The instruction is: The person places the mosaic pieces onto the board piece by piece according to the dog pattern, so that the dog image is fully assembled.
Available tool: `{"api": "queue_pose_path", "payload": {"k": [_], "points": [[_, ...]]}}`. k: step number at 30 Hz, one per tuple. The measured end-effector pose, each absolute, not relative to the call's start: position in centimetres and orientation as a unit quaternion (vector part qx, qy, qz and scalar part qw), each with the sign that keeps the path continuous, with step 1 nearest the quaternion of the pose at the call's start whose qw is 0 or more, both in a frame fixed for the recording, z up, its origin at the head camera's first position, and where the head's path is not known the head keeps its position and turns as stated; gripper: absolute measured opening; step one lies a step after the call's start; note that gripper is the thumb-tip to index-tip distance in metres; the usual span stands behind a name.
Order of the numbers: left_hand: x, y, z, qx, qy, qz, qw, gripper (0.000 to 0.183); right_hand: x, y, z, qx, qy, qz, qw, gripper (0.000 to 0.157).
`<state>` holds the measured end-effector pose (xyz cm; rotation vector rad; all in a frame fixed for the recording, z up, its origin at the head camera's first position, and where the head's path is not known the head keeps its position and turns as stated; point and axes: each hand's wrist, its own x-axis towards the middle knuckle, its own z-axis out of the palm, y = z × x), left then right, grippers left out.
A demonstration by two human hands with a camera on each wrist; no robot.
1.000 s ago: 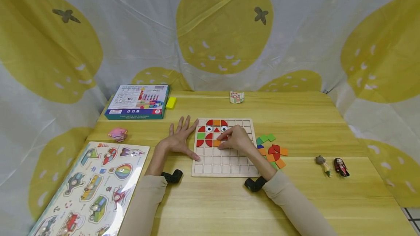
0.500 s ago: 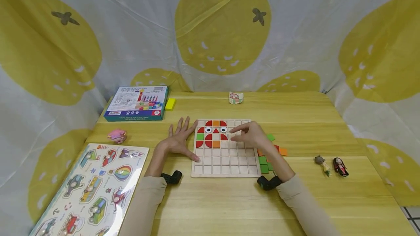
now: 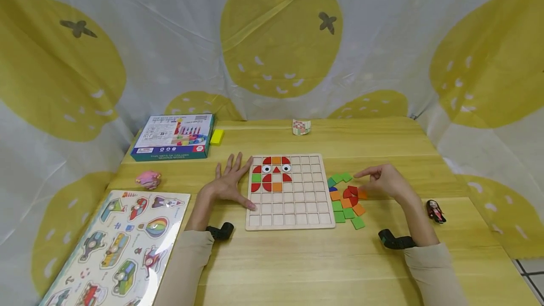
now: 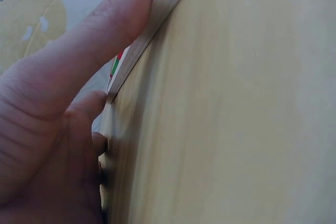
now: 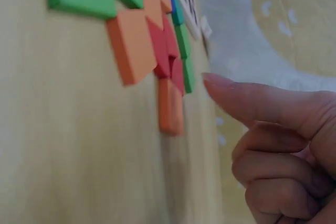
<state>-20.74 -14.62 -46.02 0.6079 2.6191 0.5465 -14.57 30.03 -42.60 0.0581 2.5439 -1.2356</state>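
The wooden grid board (image 3: 289, 209) lies mid-table. Its upper left cells bear red curved tiles, orange square tiles, a green tile (image 3: 256, 178), a red triangle (image 3: 276, 170) and two eye tiles (image 3: 286, 168). My left hand (image 3: 227, 185) spreads its fingers along the board's left side, thumb on the frame (image 4: 149, 30). To the board's right lies a loose group of green, orange, red and blue tiles (image 3: 348, 213). Just right of these hovers my right hand (image 3: 386, 181), holding nothing; its index finger points toward the tiles and the other fingers bend inward. The right wrist view shows an orange tile (image 5: 170, 108) near its fingertips.
A peg puzzle of vehicles (image 3: 123, 244) lies front left, below a pink toy (image 3: 148, 179). Farther back are a boxed toy set (image 3: 172, 137), a yellow block (image 3: 217, 137) and a small patterned card (image 3: 301, 127). A small doll (image 3: 435, 211) lies right of my right forearm.
My right hand has left the board and moved right, to beside the loose tiles. A small grey-headed figure is now hidden behind the right forearm. My left hand stays by the board.
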Motion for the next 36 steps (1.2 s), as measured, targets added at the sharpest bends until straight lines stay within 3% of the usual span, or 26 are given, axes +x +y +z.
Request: {"api": "queue_pose_path", "payload": {"k": [6,20,26,36], "points": [[-20.7,-14.7,-46.1,0.218,0.935,0.199,0.198,0.140,-13.9,31.1,-43.4,0.042,0.873,-0.440,0.207,0.042],[-20.8,-14.7,-46.0,0.223,0.934,0.197,0.199,0.141,-14.9,30.9,-44.5,0.004,0.868,-0.450,0.209,0.040],[-20.9,-14.8,-46.2,0.219,0.935,0.191,0.202,0.141,-15.1,30.3,-44.4,-0.012,0.876,-0.431,0.217,0.030],[-20.9,-14.8,-46.2,0.222,0.935,0.192,0.200,0.141,-15.9,29.4,-44.4,0.015,0.880,-0.426,0.210,0.030]]}}
